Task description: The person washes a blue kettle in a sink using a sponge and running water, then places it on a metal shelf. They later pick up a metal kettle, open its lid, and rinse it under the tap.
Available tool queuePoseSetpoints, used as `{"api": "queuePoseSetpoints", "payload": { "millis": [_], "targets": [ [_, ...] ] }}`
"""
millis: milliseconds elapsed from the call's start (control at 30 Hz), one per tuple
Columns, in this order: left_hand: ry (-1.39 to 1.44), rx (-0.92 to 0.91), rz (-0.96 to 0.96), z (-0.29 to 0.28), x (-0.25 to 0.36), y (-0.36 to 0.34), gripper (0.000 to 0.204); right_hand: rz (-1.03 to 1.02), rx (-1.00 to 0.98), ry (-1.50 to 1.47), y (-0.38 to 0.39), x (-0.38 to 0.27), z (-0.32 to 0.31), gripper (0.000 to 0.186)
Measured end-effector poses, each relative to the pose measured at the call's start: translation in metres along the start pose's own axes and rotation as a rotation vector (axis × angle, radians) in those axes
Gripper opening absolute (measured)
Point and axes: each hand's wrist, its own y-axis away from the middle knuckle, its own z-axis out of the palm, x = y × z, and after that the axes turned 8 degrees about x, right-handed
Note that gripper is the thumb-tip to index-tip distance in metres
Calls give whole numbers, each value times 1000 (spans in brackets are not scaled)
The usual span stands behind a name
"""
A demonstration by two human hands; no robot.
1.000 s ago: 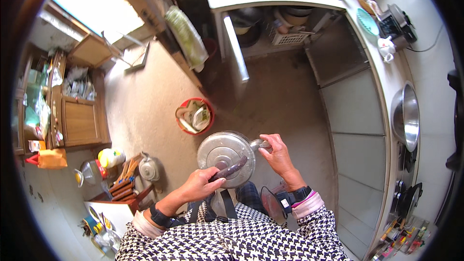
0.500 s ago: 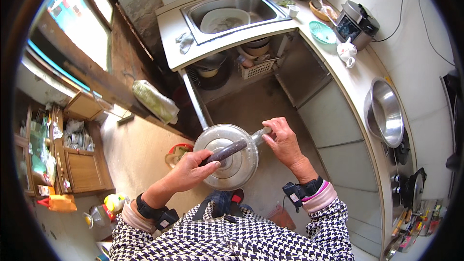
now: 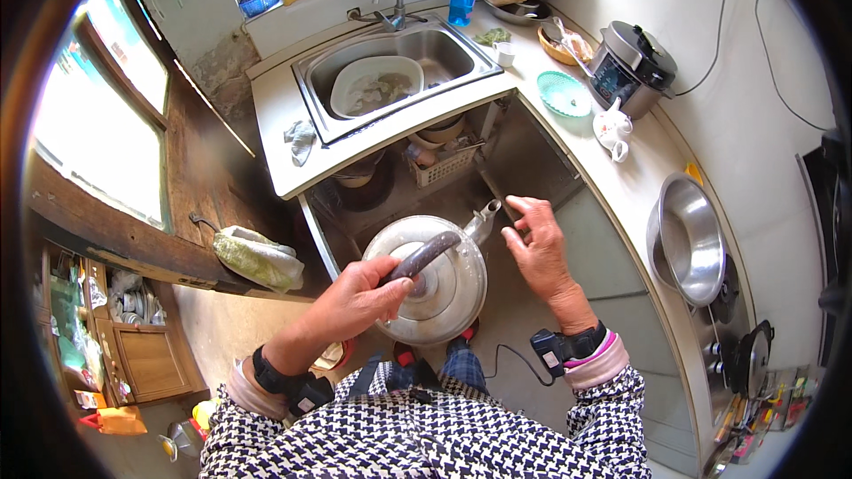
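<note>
A silvery metal kettle (image 3: 450, 294) with a lid hangs in front of me, its spout (image 3: 484, 220) pointing away to the right. My left hand (image 3: 362, 294) is closed round the kettle's dark arched handle (image 3: 428, 257). Just right of the spout is my right hand (image 3: 540, 253), apart from it, with thumb and forefinger spread and nothing visible between them. The spout's mouth shows uncovered. What is inside the kettle is hidden by its lid.
Ahead is a sink (image 3: 306, 80) with a white basin (image 3: 342, 93) and a faucet (image 3: 390, 4). A rice cooker (image 3: 632, 66), a small teapot (image 3: 612, 129) and a steel bowl (image 3: 688, 239) stand along the right counter. An open cabinet below holds a basket (image 3: 446, 166).
My right hand has let go of the spout and moved a little right and up. The kettle, still in my left hand, sits slightly farther right. My view has tilted up toward the sink.
</note>
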Motion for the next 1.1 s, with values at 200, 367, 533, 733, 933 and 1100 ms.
{"api": "queuePoseSetpoints", "payload": {
  "millis": [200, 367, 533, 733, 933, 1100],
  "targets": [
    [181, 47, -3, 10, 27, -50, 25, -151, -247, -138, -26, 13, -2, 30],
    [179, 120, 56, 12, 58, -87, 23, -477, -329, -68, -71, -2, 29, 44],
    [103, 250, 107, 5, 92, -106, 20, -586, -397, -63, -128, -17, 58, 55],
    [49, 328, 161, -17, 121, -137, 18, -550, -559, -61, -193, -24, 87, 43],
    [77, 358, 168, -64, 133, -183, 17, -483, -550, -50, -246, -24, 118, 40],
    [80, 383, 176, -112, 132, -220, 18, -329, -803, -110, -299, -21, 165, 35]
  ]
}}
